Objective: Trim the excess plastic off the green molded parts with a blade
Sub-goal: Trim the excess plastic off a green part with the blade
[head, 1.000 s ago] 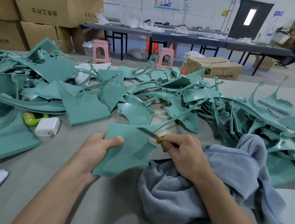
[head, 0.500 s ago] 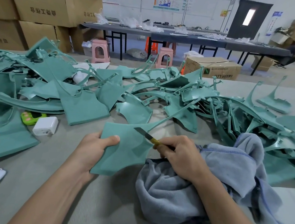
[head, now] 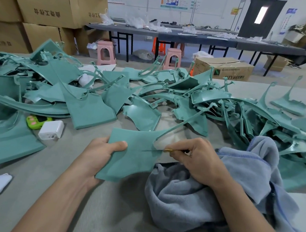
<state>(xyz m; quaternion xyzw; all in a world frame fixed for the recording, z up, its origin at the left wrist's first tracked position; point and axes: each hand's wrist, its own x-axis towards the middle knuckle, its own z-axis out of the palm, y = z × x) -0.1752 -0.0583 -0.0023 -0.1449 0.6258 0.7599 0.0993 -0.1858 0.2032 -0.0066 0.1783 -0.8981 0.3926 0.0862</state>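
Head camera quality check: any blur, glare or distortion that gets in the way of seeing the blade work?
Head view: soft even light, faint shadow beside the grey towel. Head view: wide-angle bending toward the edges, far-right background smeared. Head view: door window blown out; the blade is thin and slightly blurred against the green part.

Most of the blade [head: 152, 150] handle is concealed within the right hand [head: 198, 161]. Fingers of the left hand [head: 99, 155] are hidden behind the green part [head: 132, 161], thumb alone visible. The pile of green parts [head: 87, 108] is cropped at the left and right edges. Wall posters [head: 175, 1] are too small to read.
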